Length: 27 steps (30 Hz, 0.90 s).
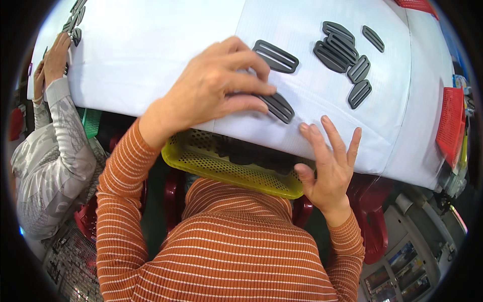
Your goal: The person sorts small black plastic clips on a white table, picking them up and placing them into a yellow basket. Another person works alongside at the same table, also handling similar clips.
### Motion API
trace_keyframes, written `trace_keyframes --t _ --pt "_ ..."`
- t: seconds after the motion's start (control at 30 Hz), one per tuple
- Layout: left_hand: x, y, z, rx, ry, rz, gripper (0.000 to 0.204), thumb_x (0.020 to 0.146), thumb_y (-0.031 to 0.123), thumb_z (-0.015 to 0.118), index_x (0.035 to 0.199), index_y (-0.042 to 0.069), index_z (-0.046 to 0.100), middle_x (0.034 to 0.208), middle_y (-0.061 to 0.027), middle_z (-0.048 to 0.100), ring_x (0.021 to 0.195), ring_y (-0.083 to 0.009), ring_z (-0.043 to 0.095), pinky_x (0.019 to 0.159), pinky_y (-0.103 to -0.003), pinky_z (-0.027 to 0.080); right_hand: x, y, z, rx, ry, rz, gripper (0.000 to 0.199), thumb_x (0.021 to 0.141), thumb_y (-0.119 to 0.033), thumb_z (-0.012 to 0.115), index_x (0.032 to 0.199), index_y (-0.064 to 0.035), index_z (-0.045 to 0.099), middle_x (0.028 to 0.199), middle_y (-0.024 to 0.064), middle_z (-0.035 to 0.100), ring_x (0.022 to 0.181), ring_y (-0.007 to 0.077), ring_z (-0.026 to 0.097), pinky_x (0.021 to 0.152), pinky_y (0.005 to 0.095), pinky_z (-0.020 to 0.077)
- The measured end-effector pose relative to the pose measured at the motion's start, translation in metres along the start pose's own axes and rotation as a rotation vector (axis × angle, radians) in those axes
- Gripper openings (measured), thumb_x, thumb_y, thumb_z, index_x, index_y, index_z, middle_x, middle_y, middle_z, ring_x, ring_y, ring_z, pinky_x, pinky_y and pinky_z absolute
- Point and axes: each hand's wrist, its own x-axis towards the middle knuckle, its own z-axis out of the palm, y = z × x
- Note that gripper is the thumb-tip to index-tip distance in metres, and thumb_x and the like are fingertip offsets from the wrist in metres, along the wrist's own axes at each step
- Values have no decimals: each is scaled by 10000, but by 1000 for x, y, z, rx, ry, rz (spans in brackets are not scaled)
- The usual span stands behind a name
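— Where's that dark slotted buckle (282,108)?
— Near the desk (151,60) edge, pinched by the left hand (216,80), the nearer one!
— Long axis?
— Slanting down-right, towards the right hand (329,176), fingers spread, not touching it!

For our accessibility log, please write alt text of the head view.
A person's left hand holds one end of a dark slotted piece over a white table, right hand open nearby. More slotted pieces lie beyond and to the right; a yellow basket sits at the near edge; a co-worker is at left.
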Motion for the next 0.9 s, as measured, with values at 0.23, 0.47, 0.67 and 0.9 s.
trace_keyframes --t 0.23,0.47,0.67,0.9 --pt "2 17 7 72 141 -156 191 753 96 786 943 95 769 1057 -25 656 878 -187 554 729 -287 487 20 13 15 60 353 96 245 830 -64 712 1074 -90 714 1000 35 663 989 237 615 1118 516 310" --pt "16 -9 5 391 150 -21 266 795 86 755 1061 91 759 1008 -14 701 816 -169 577 712 -267 508 15 32 15 13 477 210 179 803 -30 746 972 -90 739 848 18 643 823 200 599 962 435 431" --pt "26 0 -2 14 135 -488 156 860 54 705 1007 42 756 855 -46 697 696 -108 569 662 -239 473 17 49 15 32 485 457 276 810 -36 743 1084 -56 721 973 96 644 914 249 581 853 353 452" --pt "42 7 0 230 201 -345 180 855 120 712 1020 53 740 936 -71 669 835 -206 633 720 -305 517 32 63 11 -207 378 405 576 768 -319 807 1253 -59 637 1224 104 596 1104 290 542 939 427 411"
